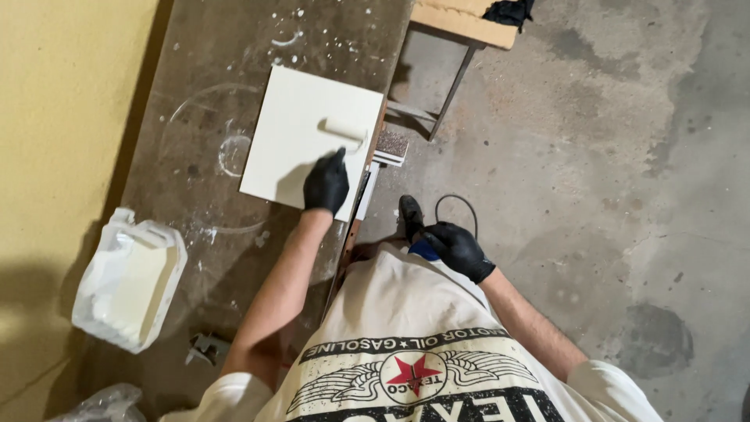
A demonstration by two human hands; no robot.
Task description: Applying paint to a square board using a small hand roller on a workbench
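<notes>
Your left hand [326, 184], in a black glove, is closed around the handle of a small paint roller [344, 130], whose white sleeve lies flat on a square white panel [297, 125] just ahead of your knuckles. There is one roller and one panel; the roller sits near the panel's right edge, up and to the right of the gripping hand, touching the painted face. The panel rests on a dark, paint-spattered workbench [203, 70], its near right corner hidden under your glove.

Your right hand [459, 250], also gloved in black, hangs off the bench at your side, fingers curled against something blue at the hem of your shirt; whether it grips that, you cannot tell from here.

Just beside the panel's right edge sits one sanding block [391, 145] with a speckled top. At the bench's near left end stands one white plastic jug [130, 277], cut open. Beyond the bench lies a grey concrete floor [609, 156], with one dark shoe [409, 214] and a loop of cable [457, 203] near your right hand.
</notes>
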